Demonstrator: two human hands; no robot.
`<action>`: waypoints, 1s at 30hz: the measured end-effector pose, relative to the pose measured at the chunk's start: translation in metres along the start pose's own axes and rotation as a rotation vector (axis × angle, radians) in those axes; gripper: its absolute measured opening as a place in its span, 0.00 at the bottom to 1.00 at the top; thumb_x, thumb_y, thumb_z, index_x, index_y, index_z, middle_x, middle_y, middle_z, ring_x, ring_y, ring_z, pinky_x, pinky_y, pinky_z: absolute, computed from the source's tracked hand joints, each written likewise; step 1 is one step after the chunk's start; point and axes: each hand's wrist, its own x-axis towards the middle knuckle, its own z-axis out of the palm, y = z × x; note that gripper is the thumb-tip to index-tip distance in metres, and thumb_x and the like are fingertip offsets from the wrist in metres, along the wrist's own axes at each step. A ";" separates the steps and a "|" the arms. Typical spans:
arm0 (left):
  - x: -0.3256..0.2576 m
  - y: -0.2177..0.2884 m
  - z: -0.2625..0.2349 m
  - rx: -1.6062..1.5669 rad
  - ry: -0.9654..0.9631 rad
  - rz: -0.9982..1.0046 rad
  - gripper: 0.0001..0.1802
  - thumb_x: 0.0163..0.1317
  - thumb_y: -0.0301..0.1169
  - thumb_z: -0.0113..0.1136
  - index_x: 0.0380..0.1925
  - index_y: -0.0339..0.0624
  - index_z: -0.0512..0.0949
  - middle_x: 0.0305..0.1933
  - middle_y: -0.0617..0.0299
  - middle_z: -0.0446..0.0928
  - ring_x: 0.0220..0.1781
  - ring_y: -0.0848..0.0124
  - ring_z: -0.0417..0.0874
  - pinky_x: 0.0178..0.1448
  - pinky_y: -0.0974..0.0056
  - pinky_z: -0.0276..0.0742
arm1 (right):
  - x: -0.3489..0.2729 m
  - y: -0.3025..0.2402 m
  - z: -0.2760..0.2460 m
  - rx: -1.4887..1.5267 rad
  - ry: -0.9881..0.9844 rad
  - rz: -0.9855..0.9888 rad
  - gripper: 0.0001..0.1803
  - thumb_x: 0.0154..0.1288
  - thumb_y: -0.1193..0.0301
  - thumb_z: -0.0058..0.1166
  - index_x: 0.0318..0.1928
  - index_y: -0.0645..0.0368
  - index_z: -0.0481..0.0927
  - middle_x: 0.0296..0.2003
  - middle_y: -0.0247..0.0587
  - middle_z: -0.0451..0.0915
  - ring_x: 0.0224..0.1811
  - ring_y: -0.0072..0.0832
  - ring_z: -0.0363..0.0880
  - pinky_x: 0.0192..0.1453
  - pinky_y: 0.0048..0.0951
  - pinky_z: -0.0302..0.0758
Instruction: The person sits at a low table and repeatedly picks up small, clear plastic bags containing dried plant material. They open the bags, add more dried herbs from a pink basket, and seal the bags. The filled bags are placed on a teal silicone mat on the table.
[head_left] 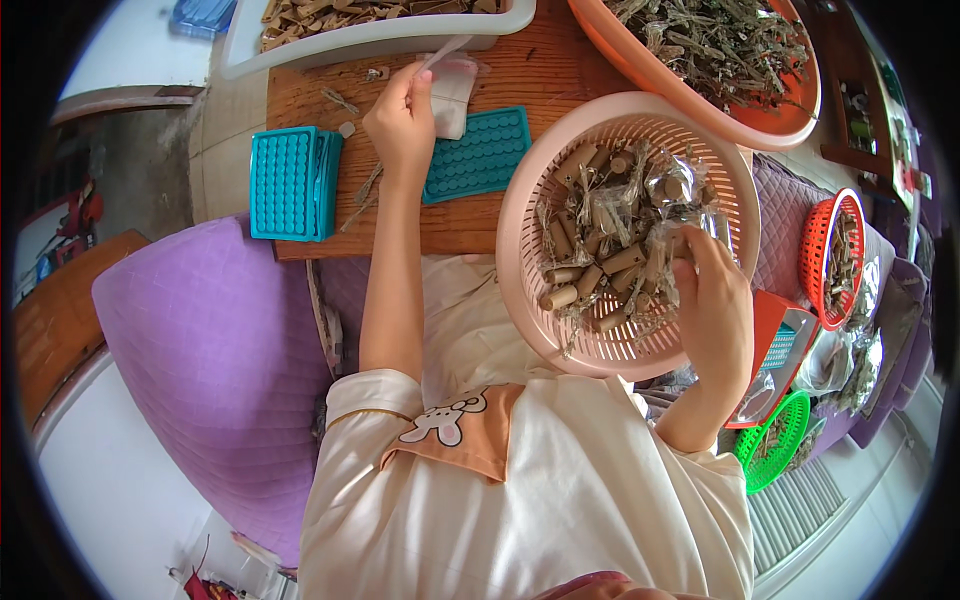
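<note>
My left hand (pixel 402 115) is raised over the wooden table, thumb and fingers pinching the edge of a thin clear plastic bag (pixel 447 50). Just beside it lies a small stack of clear bags (pixel 456 98). Resting at my lap and the table edge is a pink slotted basket (pixel 522 290) of brown cylinders (pixel 625 258), dry grey-green sprigs and crinkled clear wrappers (pixel 672 180). My right hand (pixel 715 305) reaches over the basket's right side, its fingers curled down into the contents. What those fingertips grip is partly hidden.
Teal trays with round cells (pixel 285 185) are stacked at the table's left, and another teal tray (pixel 480 150) lies mid-table. Behind stand a white tub (pixel 400 45) of brown pieces and an orange basin (pixel 745 125) of dry sprigs. Red (pixel 815 250) and green baskets (pixel 797 440) sit right.
</note>
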 end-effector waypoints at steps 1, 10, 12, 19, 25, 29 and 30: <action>-0.001 0.005 -0.001 -0.096 -0.018 -0.021 0.11 0.58 0.35 0.54 0.34 0.38 0.79 0.23 0.58 0.78 0.23 0.74 0.77 0.27 0.70 0.70 | 0.002 0.000 -0.002 0.043 0.017 0.050 0.12 0.55 0.78 0.47 0.43 0.61 0.72 0.38 0.48 0.75 0.38 0.45 0.74 0.40 0.35 0.70; -0.045 0.123 -0.044 -0.862 -0.759 -0.290 0.20 0.55 0.36 0.59 0.43 0.34 0.72 0.26 0.62 0.77 0.25 0.82 0.74 0.32 0.78 0.68 | 0.021 -0.005 0.038 0.879 0.175 -0.017 0.16 0.52 0.79 0.55 0.43 0.66 0.71 0.35 0.36 0.68 0.34 0.21 0.68 0.35 0.21 0.69; -0.045 0.140 -0.045 -0.790 -0.882 -0.452 0.19 0.54 0.32 0.60 0.45 0.36 0.72 0.24 0.64 0.77 0.28 0.83 0.74 0.34 0.78 0.69 | 0.021 -0.017 0.038 0.935 0.138 -0.052 0.17 0.52 0.79 0.56 0.44 0.67 0.71 0.35 0.36 0.66 0.34 0.20 0.66 0.36 0.19 0.67; -0.042 0.136 -0.040 -0.951 -0.693 -0.579 0.13 0.58 0.32 0.57 0.40 0.36 0.71 0.22 0.66 0.74 0.25 0.83 0.72 0.29 0.79 0.64 | 0.022 -0.013 0.042 0.978 -0.081 -0.192 0.22 0.55 0.63 0.56 0.45 0.67 0.72 0.34 0.38 0.69 0.37 0.23 0.68 0.41 0.21 0.66; -0.046 0.126 -0.041 -0.877 -0.822 -0.503 0.11 0.59 0.32 0.54 0.37 0.37 0.69 0.27 0.64 0.74 0.27 0.81 0.75 0.30 0.78 0.66 | 0.027 -0.014 0.039 1.174 -0.055 0.176 0.19 0.58 0.70 0.54 0.48 0.67 0.69 0.34 0.34 0.69 0.31 0.17 0.70 0.35 0.17 0.70; -0.056 0.129 -0.038 -0.999 -0.725 -0.516 0.09 0.60 0.31 0.54 0.33 0.37 0.68 0.27 0.64 0.74 0.28 0.80 0.76 0.30 0.77 0.67 | 0.020 -0.012 0.037 1.220 -0.050 0.142 0.13 0.59 0.75 0.51 0.45 0.66 0.70 0.34 0.32 0.68 0.31 0.17 0.72 0.36 0.16 0.72; -0.058 0.132 -0.038 -1.007 -0.697 -0.525 0.08 0.60 0.30 0.53 0.33 0.38 0.68 0.27 0.64 0.74 0.28 0.80 0.76 0.30 0.77 0.67 | 0.018 -0.013 0.039 1.231 -0.028 0.122 0.13 0.60 0.75 0.51 0.45 0.66 0.70 0.34 0.32 0.68 0.32 0.17 0.72 0.37 0.17 0.72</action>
